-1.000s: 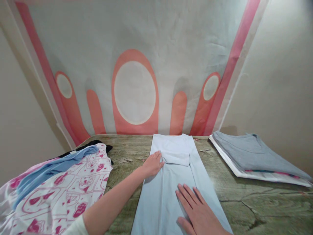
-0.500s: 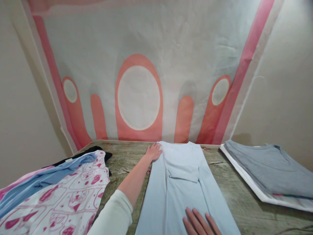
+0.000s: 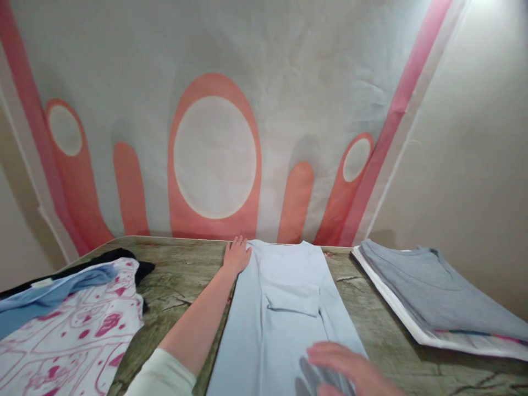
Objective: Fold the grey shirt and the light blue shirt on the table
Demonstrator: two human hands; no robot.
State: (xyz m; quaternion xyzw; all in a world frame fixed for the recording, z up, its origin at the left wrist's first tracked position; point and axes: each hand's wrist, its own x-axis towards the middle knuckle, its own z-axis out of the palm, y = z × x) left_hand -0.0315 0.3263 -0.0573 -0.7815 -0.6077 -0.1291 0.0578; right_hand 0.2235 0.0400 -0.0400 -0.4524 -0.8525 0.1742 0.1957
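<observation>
A light blue long-sleeved shirt lies lengthwise on the table, its sides and sleeves folded inward into a long strip. At its far left corner rests my left hand, fingers extended and touching the cloth's edge. My right hand hovers over the near part of the shirt, its fingers loosely curved and apart, casting a shadow on the fabric. It is slightly blurred, cut off by the bottom edge, and nothing shows in it.
On the left, unfolded clothes lie piled: a white garment with pink print, a blue one and a black one. At right sits a stack with a grey shirt on top. Beyond the wooden table hangs a printed sheet.
My right hand has lifted off the shirt and turned sideways. My left hand stays at the far left corner. The view has shifted to the right.
</observation>
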